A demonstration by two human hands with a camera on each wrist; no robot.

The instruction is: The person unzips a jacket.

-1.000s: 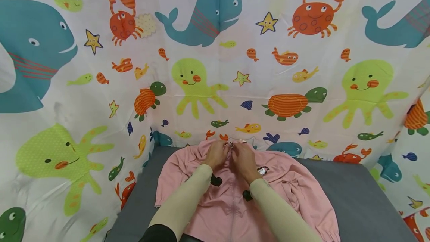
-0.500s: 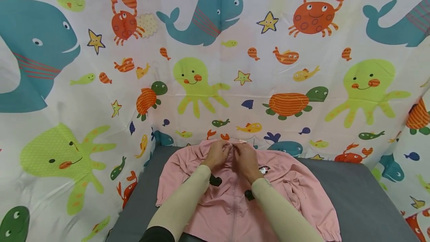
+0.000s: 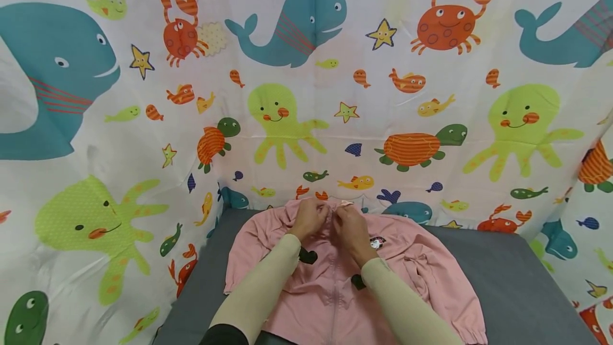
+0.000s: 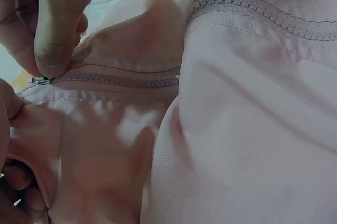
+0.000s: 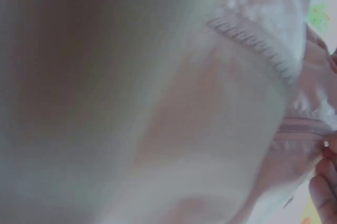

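Note:
A pink jacket (image 3: 431,281) lies front up, its collar at the far side. My left hand (image 3: 308,220) grips the fabric on the left of the collar, its fingers partly under the cloth in the left wrist view. Just across the front seam, my right hand (image 3: 351,230) pinches the small metal zipper pull (image 4: 42,80) at the top of the zipper (image 4: 121,81). The zipper teeth run closed down the front below it. In the right wrist view, blurred cloth covers much of the frame, and the right fingertips (image 5: 324,182) show at the edge.
The jacket rests on a dark grey table (image 3: 507,276). A white curtain (image 3: 306,121) printed with sea animals stands behind and to both sides. Dark heart-shaped patches (image 3: 308,256) and a small badge (image 3: 377,242) sit on the jacket's front.
My right hand has shifted slightly right, and the gap between the two hands at the collar is a little wider. The jacket stays in place.

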